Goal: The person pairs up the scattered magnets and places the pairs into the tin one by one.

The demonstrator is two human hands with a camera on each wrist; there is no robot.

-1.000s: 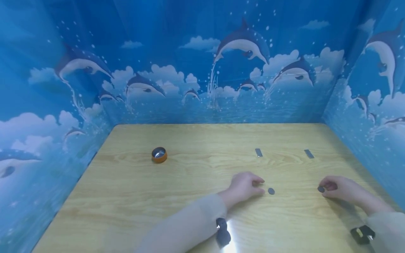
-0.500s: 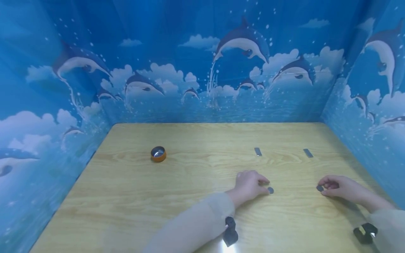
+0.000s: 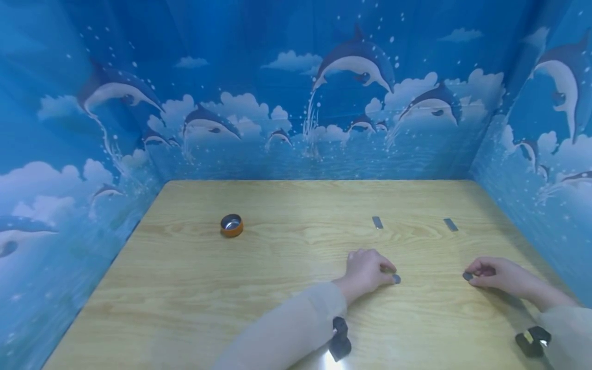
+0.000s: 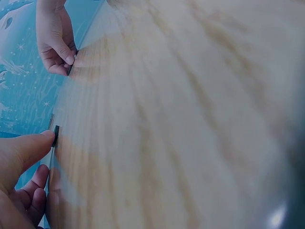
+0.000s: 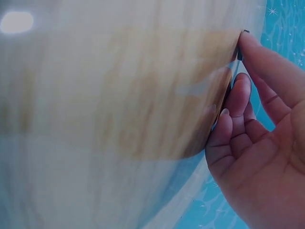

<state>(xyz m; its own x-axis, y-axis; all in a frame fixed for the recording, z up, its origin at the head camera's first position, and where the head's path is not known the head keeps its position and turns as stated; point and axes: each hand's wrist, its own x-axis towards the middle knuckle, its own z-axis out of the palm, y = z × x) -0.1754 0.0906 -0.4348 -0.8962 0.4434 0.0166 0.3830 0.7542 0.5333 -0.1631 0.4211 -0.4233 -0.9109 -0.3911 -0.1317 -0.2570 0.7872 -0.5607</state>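
In the head view my left hand rests low over the table with its thumb and index finger on a small dark grey round disc. The left wrist view has the thumb pressed on that disc, seen edge-on; the index finger is mostly hidden behind it. To the right, my right hand pinches a second grey round disc at the tabletop. Seen from the right wrist, thumb and index finger meet at this disc, and the other fingers curl beneath.
Farther back on the wood-grain table lie two small grey rectangular plates, one behind the left hand and one farther right. A small orange bowl with a metallic inside stands on the left. Blue dolphin-print curtains enclose the table.
My left hand has moved right to the disc on the table and put its thumb and index finger on it. The right hand keeps its disc in nearly the same spot.
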